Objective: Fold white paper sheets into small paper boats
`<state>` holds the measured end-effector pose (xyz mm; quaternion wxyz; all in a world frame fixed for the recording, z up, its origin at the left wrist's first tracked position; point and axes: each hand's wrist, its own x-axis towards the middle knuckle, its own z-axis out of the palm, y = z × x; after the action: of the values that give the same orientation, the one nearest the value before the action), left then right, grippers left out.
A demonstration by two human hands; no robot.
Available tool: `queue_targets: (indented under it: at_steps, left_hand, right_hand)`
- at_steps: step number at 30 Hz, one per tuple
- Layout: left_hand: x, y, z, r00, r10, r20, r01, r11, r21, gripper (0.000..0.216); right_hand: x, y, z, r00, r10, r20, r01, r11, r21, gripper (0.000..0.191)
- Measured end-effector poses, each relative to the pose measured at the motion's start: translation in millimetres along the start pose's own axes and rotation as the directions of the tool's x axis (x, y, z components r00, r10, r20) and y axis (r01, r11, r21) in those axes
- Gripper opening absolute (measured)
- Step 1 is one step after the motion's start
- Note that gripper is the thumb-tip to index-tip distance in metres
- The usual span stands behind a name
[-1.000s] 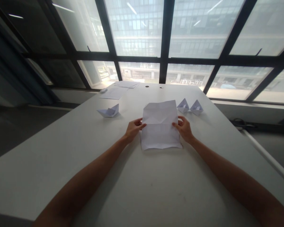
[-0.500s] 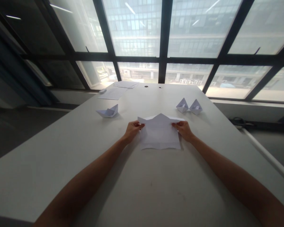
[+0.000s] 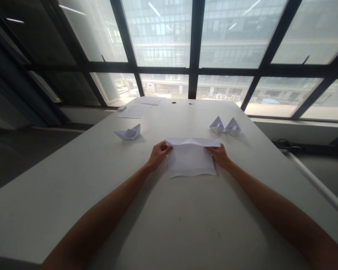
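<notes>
A white sheet of paper (image 3: 190,161) is held up a little over the table between my two hands. Its far edge is folded over toward me as a long flap, with a low peak at the middle. My left hand (image 3: 159,153) pinches the left side just below the flap, thumb in front. On the opposite side my right hand (image 3: 220,154) grips the paper, its fingertips partly covered by the flap. The near edge of the sheet is slightly wavy.
On the white table (image 3: 146,232), a folded paper boat (image 3: 129,133) lies to the left. Two more paper boats, a left one (image 3: 217,125) and a right one (image 3: 233,127), stand at the right. Loose sheets (image 3: 135,110) lie at the far left, before large windows (image 3: 163,33).
The paper's far flap, with its pointed middle, has tipped down toward me and now covers the top of the sheet. Both hands have stayed nearly in place.
</notes>
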<state>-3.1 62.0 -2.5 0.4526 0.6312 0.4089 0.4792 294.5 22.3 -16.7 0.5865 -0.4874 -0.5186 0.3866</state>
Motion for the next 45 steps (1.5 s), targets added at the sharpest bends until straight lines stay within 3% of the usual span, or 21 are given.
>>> queue_targets:
  at_steps: [3, 8, 11, 14, 16, 19, 23, 26, 28, 31, 35, 38, 41, 43, 45]
  left_hand:
    - [-0.7, -0.3, 1.3, 0.999, -0.037, -0.038, 0.036, 0.998, -0.043, 0.048]
    - [-4.3, 0.8, 3.9, 0.995, -0.017, -0.1, 0.017, 1.0, 0.002, 0.06]
    - [-3.9, 1.1, 3.6, 0.994, 0.073, -0.077, -0.063, 0.99, 0.124, 0.047]
    - [-2.4, -1.1, 2.6, 0.993, 0.114, -0.045, -0.103, 0.977, 0.186, 0.048]
    - [-1.7, -3.4, 2.2, 0.991, 0.122, -0.057, -0.108, 0.972, 0.211, 0.048]
    - [-0.9, -4.9, 2.1, 0.979, 0.171, -0.109, -0.133, 0.947, 0.293, 0.032]
    - [-1.6, 1.3, 3.7, 0.925, 0.338, -0.172, -0.237, 0.869, 0.434, 0.021]
    - [-7.3, 9.2, 7.0, 0.909, 0.404, -0.1, -0.331, 0.847, 0.417, 0.022]
    - [-14.0, 14.6, 10.8, 0.911, 0.405, -0.084, -0.337, 0.844, 0.417, 0.022]
    - [-24.4, 23.9, 19.3, 0.909, 0.383, -0.166, -0.282, 0.855, 0.435, 0.023]
    - [-28.0, 34.2, 30.6, 0.941, 0.221, -0.256, -0.166, 0.961, 0.22, 0.03]
    - [-20.6, 29.9, 29.6, 0.97, 0.034, -0.241, -0.01, 0.995, 0.1, 0.038]
    - [-11.9, 18.2, 20.2, 0.985, -0.063, -0.163, 0.096, 0.975, 0.203, 0.035]
    - [-10.0, 13.7, 15.3, 0.989, 0.029, -0.146, 0.028, 0.927, 0.373, 0.028]
    - [-12.7, 14.5, 16.3, 0.97, 0.218, -0.104, -0.126, 0.825, 0.551, 0.026]
  right_hand:
    - [1.6, 2.5, 1.9, 0.999, 0.044, -0.013, -0.044, 0.999, 0.01, 0.04]
    - [-1.3, 1.1, 4.9, 1.0, -0.015, -0.01, 0.016, 1.0, 0.026, 0.072]
    - [-1.4, 2.0, 5.2, 0.994, -0.11, -0.008, 0.109, 0.992, -0.067, 0.057]
    - [1.0, 3.6, 4.1, 0.986, -0.165, 0.02, 0.166, 0.974, -0.155, 0.052]
    - [2.6, 4.0, 3.2, 0.983, -0.18, 0.034, 0.183, 0.963, -0.196, 0.053]
    - [3.3, 2.1, 2.6, 0.97, -0.241, 0.028, 0.237, 0.923, -0.304, 0.035]
    - [1.9, -5.6, 4.5, 0.911, -0.41, -0.044, 0.357, 0.838, -0.413, 0.02]
    - [-2.0, -12.2, 7.8, 0.882, -0.467, -0.071, 0.41, 0.832, -0.374, 0.018]
    - [-6.5, -16.6, 10.9, 0.885, -0.451, -0.114, 0.394, 0.857, -0.333, 0.019]
    - [-13.7, -24.2, 16.7, 0.881, -0.414, -0.231, 0.328, 0.884, -0.333, 0.023]
    - [-14.8, -30.7, 22.3, 0.9, -0.317, -0.298, 0.242, 0.934, -0.264, 0.029]
    - [-7.8, -23.2, 20.4, 0.938, -0.197, -0.286, 0.126, 0.961, -0.248, 0.033]
    - [0.2, -7.6, 14.5, 0.975, -0.103, -0.198, 0.025, 0.933, -0.36, 0.037]
    - [3.2, 1.6, 12.0, 0.982, -0.108, -0.153, 0.023, 0.88, -0.474, 0.039]
    - [3.8, 7.1, 12.8, 0.981, -0.138, -0.133, 0.038, 0.82, -0.571, 0.04]
